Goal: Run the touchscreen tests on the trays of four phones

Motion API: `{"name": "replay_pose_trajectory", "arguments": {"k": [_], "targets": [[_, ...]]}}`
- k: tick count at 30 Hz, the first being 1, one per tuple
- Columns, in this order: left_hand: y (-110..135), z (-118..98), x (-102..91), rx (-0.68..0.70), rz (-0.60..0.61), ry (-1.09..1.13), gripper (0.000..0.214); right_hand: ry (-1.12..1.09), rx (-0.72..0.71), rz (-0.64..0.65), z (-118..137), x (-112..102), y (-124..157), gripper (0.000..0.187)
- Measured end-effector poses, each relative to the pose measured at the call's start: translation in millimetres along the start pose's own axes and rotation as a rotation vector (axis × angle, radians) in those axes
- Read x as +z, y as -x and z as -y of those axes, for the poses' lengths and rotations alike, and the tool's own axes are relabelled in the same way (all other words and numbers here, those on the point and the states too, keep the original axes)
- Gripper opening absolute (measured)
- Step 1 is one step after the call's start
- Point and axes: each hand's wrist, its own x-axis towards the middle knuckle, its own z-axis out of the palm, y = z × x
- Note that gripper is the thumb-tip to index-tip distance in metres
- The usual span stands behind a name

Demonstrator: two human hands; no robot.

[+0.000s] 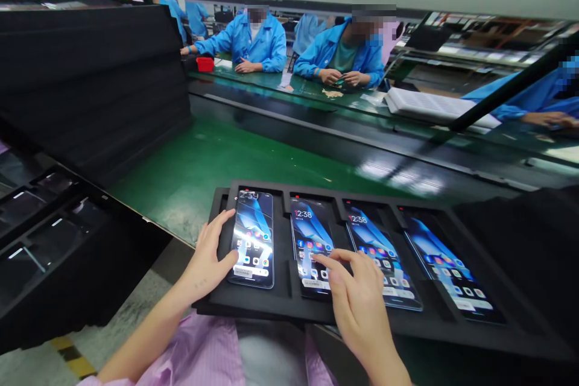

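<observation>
While the half-open left hand (212, 256) is touching the first phone (252, 235) at the tray's (281, 241) left end, unclasped, the empty, loosely curled right hand (359, 289) is pointing over the second phone (312, 223). Both phones are looking light, stiff, slippery, fragile: probably best gripped by the long edges.

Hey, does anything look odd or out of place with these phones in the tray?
One thing: on the leftmost phone, touched by the left hand, the clock sits against the screen's top edge, higher than on the second phone. No clear damage shows.
</observation>
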Motion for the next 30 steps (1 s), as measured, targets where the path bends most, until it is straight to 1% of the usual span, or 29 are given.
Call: {"name": "replay_pose_trajectory", "arguments": {"k": [3, 5, 10, 12, 15, 17, 19, 20, 21, 24, 25, 26, 27, 28, 30], "targets": [[-0.5, -0.9, 1.8, 0.043, -0.016, -0.085, 0.064, 0.009, -0.019, 0.009, -0.1, -1.7, -0.6, 0.03], [-0.5, -0.6, 2.5, 0.06, -0.034, -0.105, 0.064, -0.002, -0.026, 0.021, 1.2, -2.5, -1.0, 0.031], [-1.0, 5.0, 3.7, 0.01, -0.089, -0.072, 0.057, -0.064, -0.001, 0.074, 12.9, -2.4, -4.5, 0.035], [-1.6, 8.3, 4.4, 0.005, -0.1, -0.045, 0.055, -0.062, 0.01, 0.043, 12.2, -4.4, -3.0, 0.035], [-2.7, 12.3, 5.3, -0.008, -0.116, 0.002, 0.052, 0.007, 0.015, -0.103, -2.3, -13.6, 7.4, 0.034], [-3.6, 13.8, 5.6, -0.014, -0.125, 0.02, 0.051, 0.085, 0.073, -0.221, -16.6, -22.7, 17.7, 0.033], [-4.3, 14.4, 5.5, -0.015, -0.128, 0.02, 0.05, 0.16, 0.151, -0.282, -28.9, -31.0, 26.8, 0.033], [-4.4, 14.6, 5.3, -0.017, -0.131, 0.017, 0.05, 0.19, 0.18, -0.281, -33.4, -34.1, 30.0, 0.035], [-4.5, 14.7, 5.0, -0.02, -0.134, 0.015, 0.051, 0.217, 0.195, -0.253, -37.0, -36.3, 32.0, 0.036], [-4.1, 15.9, 4.1, -0.023, -0.15, 0.018, 0.05, 0.282, 0.217, -0.115, -44.3, -39.8, 33.5, 0.037], [-3.8, 16.7, 3.8, -0.02, -0.151, 0.02, 0.049, 0.299, 0.213, -0.091, -46.8, -41.0, 33.5, 0.036], [-3.5, 17.7, 3.6, -0.018, -0.15, 0.021, 0.048, 0.315, 0.209, -0.094, -49.8, -42.9, 33.9, 0.036], [-3.2, 18.8, 3.4, -0.018, -0.147, 0.021, 0.046, 0.333, 0.214, -0.129, -53.4, -45.5, 34.7, 0.036], [-2.9, 19.9, 3.3, -0.02, -0.146, 0.021, 0.044, 0.352, 0.234, -0.191, -57.6, -48.7, 36.1, 0.037], [-2.8, 21.7, 3.2, -0.023, -0.144, 0.02, 0.042, 0.402, 0.332, -0.331, -67.2, -55.8, 40.1, 0.039]]}}
